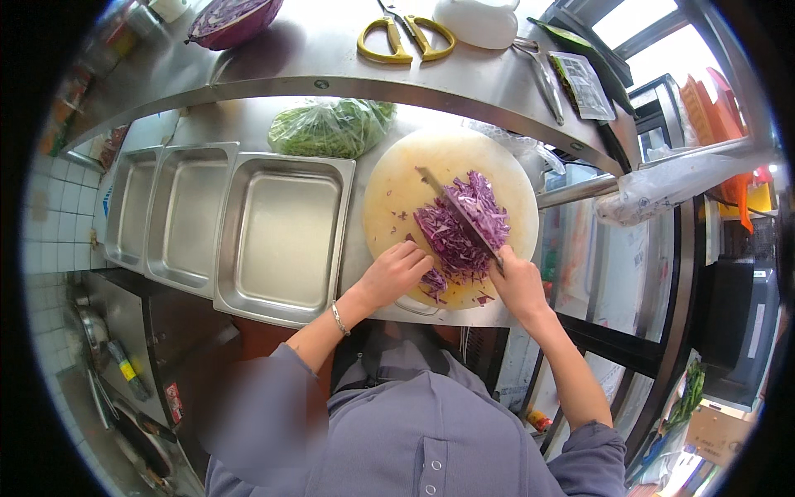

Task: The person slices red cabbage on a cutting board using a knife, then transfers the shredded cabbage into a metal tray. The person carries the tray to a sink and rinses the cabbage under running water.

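Note:
My right hand grips the handle of a kitchen knife, whose blade slants up to the left through a heap of shredded red cabbage. The heap lies on a round, pale yellow cutting board. At the board's lower left is my left hand, fingers bent close to a small dark piece of cabbage; whether it pinches that piece I cannot tell. A few shreds lie below the fingertips, and small scraps are scattered on the board.
Three steel pans stand side by side at the left. Behind the board lies a plastic bag of leafy greens. The raised steel shelf holds half a red cabbage, yellow-handled scissors and tongs.

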A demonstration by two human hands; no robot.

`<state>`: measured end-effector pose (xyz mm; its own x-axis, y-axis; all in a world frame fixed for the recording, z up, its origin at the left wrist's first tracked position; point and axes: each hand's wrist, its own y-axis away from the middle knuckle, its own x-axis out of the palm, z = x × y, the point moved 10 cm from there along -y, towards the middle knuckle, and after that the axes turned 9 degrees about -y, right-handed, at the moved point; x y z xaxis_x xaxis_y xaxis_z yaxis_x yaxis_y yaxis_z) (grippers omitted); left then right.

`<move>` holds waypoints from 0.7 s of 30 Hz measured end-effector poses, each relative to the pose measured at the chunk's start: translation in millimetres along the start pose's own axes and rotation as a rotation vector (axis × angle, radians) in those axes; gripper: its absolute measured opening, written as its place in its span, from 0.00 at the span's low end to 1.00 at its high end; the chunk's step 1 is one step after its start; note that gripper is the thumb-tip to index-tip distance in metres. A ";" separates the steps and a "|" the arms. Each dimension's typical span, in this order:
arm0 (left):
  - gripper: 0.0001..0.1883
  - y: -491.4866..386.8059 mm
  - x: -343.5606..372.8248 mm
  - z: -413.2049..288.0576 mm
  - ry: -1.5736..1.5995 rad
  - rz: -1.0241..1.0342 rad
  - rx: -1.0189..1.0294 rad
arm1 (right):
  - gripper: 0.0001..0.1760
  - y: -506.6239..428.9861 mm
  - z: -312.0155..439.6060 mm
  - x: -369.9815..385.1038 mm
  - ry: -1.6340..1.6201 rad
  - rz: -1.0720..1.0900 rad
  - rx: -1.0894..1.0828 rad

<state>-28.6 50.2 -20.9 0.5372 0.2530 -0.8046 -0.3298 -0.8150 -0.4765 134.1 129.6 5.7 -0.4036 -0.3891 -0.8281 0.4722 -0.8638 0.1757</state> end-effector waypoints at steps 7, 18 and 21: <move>0.12 -12.7 -0.8 0.6 -0.004 0.053 -0.003 | 0.12 13.1 -7.5 -26.1 -0.145 -0.091 0.058; 0.09 -24.5 -4.1 16.9 0.131 0.044 -0.125 | 0.12 55.8 -18.8 4.7 -0.243 0.018 0.148; 0.08 -24.6 -10.8 34.1 0.232 0.021 -0.258 | 0.12 62.6 -22.0 17.3 -0.196 0.077 0.136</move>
<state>-52.7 85.3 -12.6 0.7040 0.1336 -0.6975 -0.1519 -0.9311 -0.3316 174.0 75.9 -9.4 -0.5214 -0.4986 -0.6925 0.4030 -0.8592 0.3152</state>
